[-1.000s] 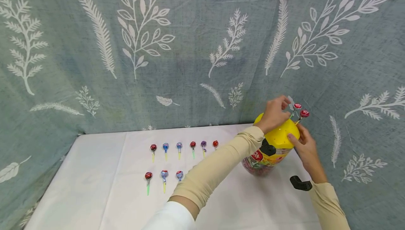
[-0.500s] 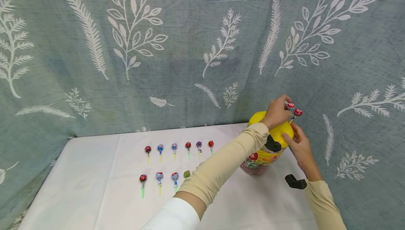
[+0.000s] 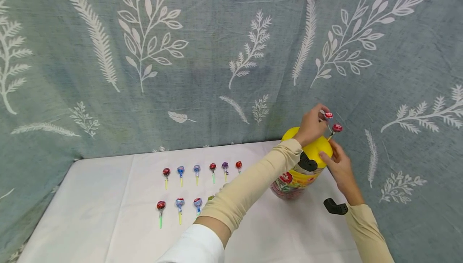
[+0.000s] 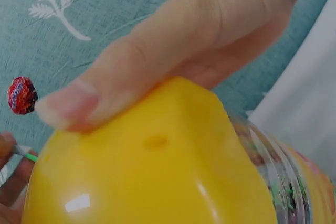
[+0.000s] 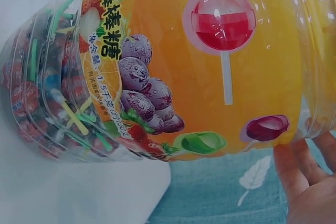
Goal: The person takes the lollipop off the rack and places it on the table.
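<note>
A large clear jar (image 3: pixel 298 182) of lollipops with a yellow lid (image 3: pixel 319 147) stands at the table's right end. My left hand (image 3: pixel 310 128) is above the lid, its fingertips pinching a red-and-white lollipop (image 3: pixel 328 115). A second red lollipop (image 3: pixel 337 128) sticks up from the lid beside it. My right hand (image 3: pixel 340 168) grips the lid's right side, thumb in front. In the left wrist view, the left thumb (image 4: pixel 105 90) lies across the lid, hiding most of the grip. The right wrist view shows right-hand fingers (image 5: pixel 299 166) against the jar's neck.
Several wrapped lollipops lie in two rows on the white tablecloth (image 3: pixel 97 198), including a blue one (image 3: pixel 181 170) and a red one (image 3: pixel 160 205). The left forearm (image 3: pixel 249 186) hides part of the rows. A leaf-patterned curtain (image 3: pixel 202 54) hangs behind the table.
My left hand has closed on the red-and-white lollipop, which now sits slightly higher relative to its neighbour. My right hand keeps its hold on the lid. The head view has shifted a little.
</note>
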`<state>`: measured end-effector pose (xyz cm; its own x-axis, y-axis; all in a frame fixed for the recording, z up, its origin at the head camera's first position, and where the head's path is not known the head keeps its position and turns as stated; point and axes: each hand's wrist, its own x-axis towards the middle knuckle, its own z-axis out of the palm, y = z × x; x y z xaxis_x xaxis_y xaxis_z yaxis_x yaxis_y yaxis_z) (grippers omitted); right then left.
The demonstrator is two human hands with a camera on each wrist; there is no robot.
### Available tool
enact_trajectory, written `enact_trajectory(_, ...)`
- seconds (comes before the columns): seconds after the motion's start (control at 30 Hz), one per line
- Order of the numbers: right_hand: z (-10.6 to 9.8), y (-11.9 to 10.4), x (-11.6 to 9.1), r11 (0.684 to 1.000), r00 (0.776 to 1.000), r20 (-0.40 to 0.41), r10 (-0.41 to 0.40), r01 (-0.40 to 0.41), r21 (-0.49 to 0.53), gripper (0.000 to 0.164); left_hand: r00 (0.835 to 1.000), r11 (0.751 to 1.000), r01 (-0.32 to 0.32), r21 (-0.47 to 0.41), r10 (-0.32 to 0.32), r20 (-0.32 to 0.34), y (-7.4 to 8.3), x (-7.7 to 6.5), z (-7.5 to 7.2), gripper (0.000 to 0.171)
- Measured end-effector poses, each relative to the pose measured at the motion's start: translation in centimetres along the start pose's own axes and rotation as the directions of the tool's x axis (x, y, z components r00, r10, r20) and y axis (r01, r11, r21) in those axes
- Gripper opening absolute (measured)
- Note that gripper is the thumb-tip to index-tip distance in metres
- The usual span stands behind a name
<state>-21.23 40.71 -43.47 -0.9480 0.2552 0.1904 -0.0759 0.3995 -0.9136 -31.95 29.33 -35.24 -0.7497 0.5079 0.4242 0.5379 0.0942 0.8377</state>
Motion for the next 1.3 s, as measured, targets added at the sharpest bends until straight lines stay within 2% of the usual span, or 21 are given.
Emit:
enact_trajectory(0.23,0.2,-0.2,0.2,1.0,1.0,0.004,-0.002,0.002,-0.014,0.067,0.992,0.998,-0.05,-0.046,0.044,-0.119,-0.3,0.3,-1.1,0.028)
enact_trajectory(0.53,-0.6,-0.3,0.2,0.999,0.999,0.028,-0.022,0.023,-0.038,0.066,0.98,0.983,-0.113,-0.144,0.086,-0.182,-0.4,-0.7,-3.8,0.031)
enact_trajectory(0.67,-0.6,-0.2,0.3,0.999,0.999,0.033,-0.021,0.022,-0.033,0.067,0.978,0.98,-0.102,-0.173,0.066,-0.2,-0.9,-1.8,-4.9,0.031)
enact_trajectory(0.8,-0.5,-0.1,0.3,0.999,0.999,0.034,-0.026,0.027,-0.023,0.066,0.981,0.971,-0.073,-0.228,0.029,-0.192,-1.6,-3.2,-5.8,0.032)
enact_trajectory(1.0,-0.4,-0.1,0.2,0.999,0.999,0.026,-0.031,0.032,-0.038,0.065,0.98,0.929,-0.084,-0.361,0.013,-0.197,-2.6,-5.0,-7.0,0.034)
enact_trajectory(1.13,-0.3,-0.1,0.0,0.999,0.999,0.033,-0.022,0.023,-0.032,0.065,0.985,0.906,-0.071,-0.418,-0.002,-0.17,-1.9,-6.9,-8.1,0.037)
enact_trajectory(1.2,-0.2,0.0,-0.1,0.999,0.999,0.035,-0.017,0.018,-0.03,0.065,0.987,0.901,-0.06,-0.43,-0.012,-0.163,-1.6,-7.8,-8.5,0.038)
enact_trajectory(1.3,-0.2,0.1,-0.3,0.999,1.0,0.028,-0.008,0.009,-0.034,0.065,0.99,0.899,-0.043,-0.435,-0.022,-0.143,-2.1,-9.0,-8.7,0.038)
